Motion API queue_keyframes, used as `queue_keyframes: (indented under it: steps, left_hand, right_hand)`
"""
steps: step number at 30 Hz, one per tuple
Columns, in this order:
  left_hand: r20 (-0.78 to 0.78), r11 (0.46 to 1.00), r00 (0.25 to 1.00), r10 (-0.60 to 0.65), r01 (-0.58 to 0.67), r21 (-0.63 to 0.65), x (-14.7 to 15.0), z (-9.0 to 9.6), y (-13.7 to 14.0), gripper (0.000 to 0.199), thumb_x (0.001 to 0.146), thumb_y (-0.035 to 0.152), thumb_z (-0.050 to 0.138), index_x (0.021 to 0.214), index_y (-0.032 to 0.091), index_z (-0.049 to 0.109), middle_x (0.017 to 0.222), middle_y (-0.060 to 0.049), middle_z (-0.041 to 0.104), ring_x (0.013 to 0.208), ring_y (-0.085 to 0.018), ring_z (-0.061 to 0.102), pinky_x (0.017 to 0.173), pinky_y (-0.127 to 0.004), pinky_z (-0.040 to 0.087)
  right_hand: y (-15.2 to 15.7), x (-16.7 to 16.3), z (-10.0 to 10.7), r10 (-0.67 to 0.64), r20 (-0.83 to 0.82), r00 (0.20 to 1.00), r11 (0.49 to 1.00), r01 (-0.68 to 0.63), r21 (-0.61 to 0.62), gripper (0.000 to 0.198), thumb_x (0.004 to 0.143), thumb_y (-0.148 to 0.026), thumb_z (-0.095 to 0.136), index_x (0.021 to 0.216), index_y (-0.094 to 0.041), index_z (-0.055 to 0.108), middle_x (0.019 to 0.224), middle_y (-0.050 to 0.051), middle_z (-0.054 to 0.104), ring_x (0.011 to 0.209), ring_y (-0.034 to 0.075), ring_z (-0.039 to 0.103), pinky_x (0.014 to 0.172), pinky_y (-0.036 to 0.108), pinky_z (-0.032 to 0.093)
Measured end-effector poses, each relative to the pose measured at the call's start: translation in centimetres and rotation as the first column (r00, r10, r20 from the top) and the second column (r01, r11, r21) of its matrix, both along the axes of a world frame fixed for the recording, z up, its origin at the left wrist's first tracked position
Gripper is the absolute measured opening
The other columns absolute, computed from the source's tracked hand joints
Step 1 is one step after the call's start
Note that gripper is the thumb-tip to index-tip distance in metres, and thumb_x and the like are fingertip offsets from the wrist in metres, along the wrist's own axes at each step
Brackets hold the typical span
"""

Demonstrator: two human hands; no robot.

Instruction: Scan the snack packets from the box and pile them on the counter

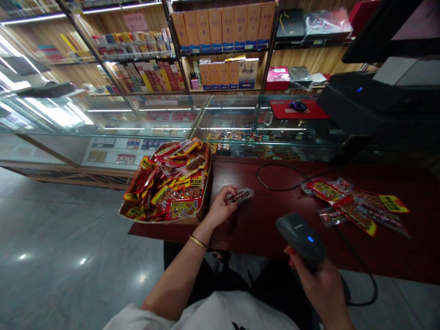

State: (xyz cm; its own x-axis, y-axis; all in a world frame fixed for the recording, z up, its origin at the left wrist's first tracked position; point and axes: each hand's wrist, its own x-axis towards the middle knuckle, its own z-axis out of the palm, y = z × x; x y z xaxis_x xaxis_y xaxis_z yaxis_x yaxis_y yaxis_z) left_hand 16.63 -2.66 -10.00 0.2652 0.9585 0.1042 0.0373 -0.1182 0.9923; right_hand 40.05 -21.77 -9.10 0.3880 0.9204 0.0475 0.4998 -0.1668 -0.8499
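My left hand (pixel 222 207) is closed on one end of a small clear snack packet (pixel 243 195) with dark contents, just over the dark red counter (pixel 240 233). Wrapped round the handle of a black barcode scanner (pixel 299 233), my right hand (pixel 319 279) holds it over the counter's front edge. A blue light glows on the scanner's top. Left of my left hand stands a cardboard box (pixel 207 183) heaped with red and yellow snack packets (pixel 182 183). Several more packets (pixel 350 201) lie in a loose pile to the right of the scanner.
A black cable (pixel 275 189) loops across the counter, and the scanner's cord hangs past the front edge. Behind runs a glass display case (pixel 233 107) with a red mouse pad (pixel 319 112) and mouse (pixel 297 106). Black equipment (pixel 367 105) and a monitor (pixel 385 27) stand at right.
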Motion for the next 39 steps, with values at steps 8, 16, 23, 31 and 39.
queue_keyframes:
  steps: [8, 16, 23, 31, 39]
  left_hand:
    - [-0.074, 0.998, 0.995, -0.064, 0.064, -0.004, -1.1, -1.9, 0.2, 0.067, 0.067, 0.002, 0.06, 0.131, 0.02, 0.054, 0.144, -0.013, 0.053, 0.13, -0.023, 0.056, 0.111, -0.039, 0.043]
    - [-0.085, 0.999, 0.995, -0.042, 0.043, 0.007, -0.6, -1.3, -0.1, 0.042, 0.078, 0.009, 0.066, 0.119, 0.018, 0.065, 0.119, -0.009, 0.069, 0.113, -0.02, 0.065, 0.103, -0.033, 0.049]
    - [-0.047, 0.989, 0.989, -0.138, 0.136, -0.05, -0.6, -1.3, -0.2, 0.064, 0.081, 0.009, 0.063, 0.144, 0.018, 0.052, 0.119, -0.011, 0.072, 0.109, -0.02, 0.068, 0.102, -0.036, 0.05]
    - [0.003, 0.988, 0.99, -0.14, 0.14, -0.062, -0.6, -1.8, 0.0, 0.072, 0.079, 0.006, 0.064, 0.147, 0.019, 0.046, 0.113, -0.009, 0.073, 0.105, -0.018, 0.069, 0.101, -0.035, 0.051]
    - [0.011, 0.99, 0.992, -0.127, 0.127, -0.066, -0.5, -1.8, 0.0, 0.068, 0.08, 0.011, 0.066, 0.146, 0.019, 0.048, 0.108, -0.008, 0.073, 0.102, -0.017, 0.069, 0.098, -0.033, 0.051]
  right_hand:
    - [1.3, -0.9, 1.0, 0.058, -0.02, 0.998, 0.998, -0.058, 0.0, 0.045, 0.083, -0.064, 0.067, 0.082, -0.021, 0.08, 0.076, 0.009, 0.082, 0.067, 0.027, 0.078, 0.071, 0.032, 0.062]
    - [1.9, -1.2, 0.4, 0.029, -0.032, 0.999, 0.999, -0.03, -0.04, 0.05, 0.084, -0.066, 0.065, 0.092, -0.019, 0.08, 0.081, 0.011, 0.083, 0.073, 0.03, 0.079, 0.069, 0.034, 0.062]
    - [2.4, -1.3, -0.1, 0.016, 0.023, 1.0, 0.996, -0.014, -0.083, 0.052, 0.086, -0.066, 0.061, 0.097, -0.019, 0.079, 0.079, 0.011, 0.083, 0.074, 0.031, 0.079, 0.071, 0.036, 0.061]
    - [2.7, -1.7, -0.1, 0.057, 0.041, 0.998, 0.992, -0.052, -0.112, 0.052, 0.089, -0.067, 0.057, 0.096, -0.019, 0.077, 0.08, 0.012, 0.082, 0.079, 0.032, 0.08, 0.068, 0.036, 0.06]
    - [2.4, -1.4, -0.4, 0.064, 0.068, 0.996, 0.991, -0.056, -0.119, 0.05, 0.09, -0.066, 0.057, 0.091, -0.021, 0.077, 0.075, 0.01, 0.081, 0.075, 0.031, 0.08, 0.068, 0.035, 0.06]
